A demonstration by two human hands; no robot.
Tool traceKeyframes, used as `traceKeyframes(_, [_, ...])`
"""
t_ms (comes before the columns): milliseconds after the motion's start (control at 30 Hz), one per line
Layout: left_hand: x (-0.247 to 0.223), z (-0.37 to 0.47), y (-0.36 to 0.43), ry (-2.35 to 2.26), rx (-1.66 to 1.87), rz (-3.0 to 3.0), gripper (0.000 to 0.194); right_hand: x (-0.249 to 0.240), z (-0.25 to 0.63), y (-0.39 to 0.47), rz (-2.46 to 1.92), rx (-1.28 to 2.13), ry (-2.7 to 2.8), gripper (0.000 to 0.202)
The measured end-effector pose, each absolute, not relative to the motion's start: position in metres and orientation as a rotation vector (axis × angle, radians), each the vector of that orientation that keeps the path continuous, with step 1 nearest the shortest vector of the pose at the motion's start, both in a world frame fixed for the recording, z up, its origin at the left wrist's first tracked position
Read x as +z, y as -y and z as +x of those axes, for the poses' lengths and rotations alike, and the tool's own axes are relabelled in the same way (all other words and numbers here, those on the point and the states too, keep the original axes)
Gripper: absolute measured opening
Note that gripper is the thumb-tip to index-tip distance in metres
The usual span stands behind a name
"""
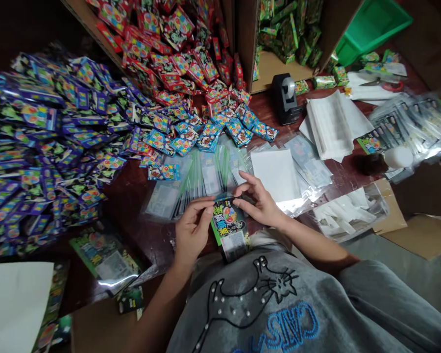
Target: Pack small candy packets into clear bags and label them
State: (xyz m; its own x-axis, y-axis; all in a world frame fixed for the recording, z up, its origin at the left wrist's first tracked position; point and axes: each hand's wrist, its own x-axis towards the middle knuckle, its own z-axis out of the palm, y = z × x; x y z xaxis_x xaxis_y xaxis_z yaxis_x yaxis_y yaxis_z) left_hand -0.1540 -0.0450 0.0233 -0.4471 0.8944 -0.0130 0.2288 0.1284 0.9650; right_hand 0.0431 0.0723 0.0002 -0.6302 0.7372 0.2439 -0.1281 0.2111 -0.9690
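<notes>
Close to my body I hold a printed plastic pouch (230,225), black and green with colourful lettering and a pale panel. My left hand (194,223) pinches its top left corner between thumb and fingers. At the top right corner, my right hand (257,201) pinches the edge with thumb and index finger, other fingers raised. Whether anything is inside the pouch I cannot tell. Just beyond my hands, a fanned row of clear pouches with green edges (202,171) lies on the table. Several small blue candy packets (209,136) lie behind that row.
Purple packets (40,147) are heaped at left, red packets (176,54) spill from a cardboard box. A black tape dispenser (285,98), white paper sheets (330,125), a white-capped bottle (397,158) and a box of white strips (347,213) are at right. A green bin (377,27) stands behind.
</notes>
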Motion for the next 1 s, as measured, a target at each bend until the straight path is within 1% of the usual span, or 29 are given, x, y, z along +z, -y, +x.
traceKeyframes(100, [0.028, -0.150, 0.042, -1.763, 1.414, 0.950, 0.034, 0.006, 0.045, -0.079, -0.564, 1.557, 1.748, 0.091])
traceKeyframes(167, [0.033, -0.151, 0.040, -1.746, 1.333, 0.990, 0.032, 0.010, 0.046, -0.082, -0.552, 1.631, 1.747, 0.098])
traceKeyframes(233, [0.039, -0.153, 0.036, -1.730, 1.260, 1.048, 0.026, 0.013, 0.046, -0.085, -0.540, 1.693, 1.715, 0.097])
traceKeyframes(333, [0.048, -0.154, 0.025, -1.723, 1.238, 0.993, 0.024, 0.017, 0.046, -0.088, -0.549, 1.726, 1.622, 0.092])
traceKeyframes(533, [0.063, -0.152, -0.006, -1.588, 1.122, 0.903, 0.032, 0.029, 0.054, -0.097, -0.683, 1.957, 1.366, 0.111])
traceKeyframes(633, [0.063, -0.152, -0.007, -1.545, 1.068, 0.954, 0.037, 0.033, 0.068, -0.098, -0.689, 1.979, 1.352, 0.112])
traceKeyframes(700, [0.061, -0.151, -0.003, -1.507, 1.055, 1.020, 0.040, 0.034, 0.079, -0.095, -0.660, 1.952, 1.414, 0.106])
traceKeyframes(800, [0.057, -0.148, 0.005, -1.455, 1.091, 1.137, 0.038, 0.042, 0.094, -0.094, -0.614, 1.876, 1.601, 0.089])
traceKeyframes(867, [0.054, -0.145, 0.009, -1.452, 1.126, 1.188, 0.033, 0.054, 0.102, -0.099, -0.597, 1.761, 1.742, 0.070])
traceKeyframes(967, [0.051, -0.144, 0.010, -1.455, 1.152, 1.215, 0.028, 0.079, 0.106, -0.114, -0.568, 1.532, 1.988, 0.031])
traceKeyframes(1000, [0.050, -0.144, 0.009, -1.451, 1.153, 1.219, 0.028, 0.088, 0.105, -0.120, -0.535, 1.487, 2.097, 0.025])
